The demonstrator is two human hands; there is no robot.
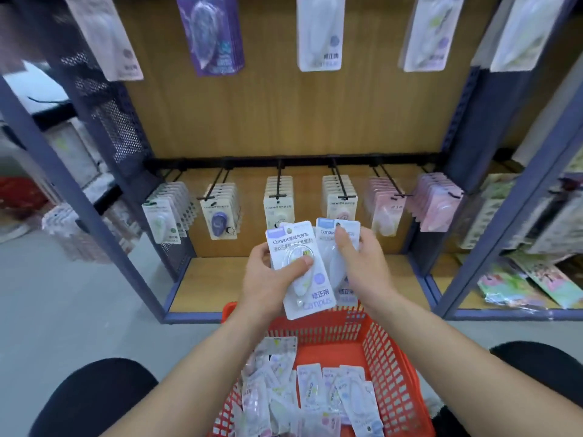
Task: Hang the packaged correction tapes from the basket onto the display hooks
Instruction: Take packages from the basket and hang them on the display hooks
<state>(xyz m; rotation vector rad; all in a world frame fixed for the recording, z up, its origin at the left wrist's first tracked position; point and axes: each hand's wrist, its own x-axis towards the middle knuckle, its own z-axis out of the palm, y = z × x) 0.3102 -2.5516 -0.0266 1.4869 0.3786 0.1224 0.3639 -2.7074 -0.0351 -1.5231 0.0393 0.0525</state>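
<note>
Holding two packaged correction tapes side by side above the far rim of the red basket (388, 357), in front of the lower row of display hooks (279, 181). Left hand (268, 279) grips the nearer pack (315, 298), thumb pressed on the clear blister. Its long axis runs near upright, with the header end up toward the hooks and leaning a little left. Right hand (356, 266) pinches the second pack (326, 250), fingers curled over its face. It stands upright with its blue header on top, and its left edge is tucked behind the first pack. Readable print: "Campus" on the nearer pack's header line and again large along its bottom edge, with Chinese characters above that; the rest is too blurred. Loose packs (312, 392) lie jumbled on the basket floor, pointing every way. Each lower hook carries a stack of hung packs (220, 216), with bare wood panel between the stacks and bare shelf board (205, 279) below them.
</note>
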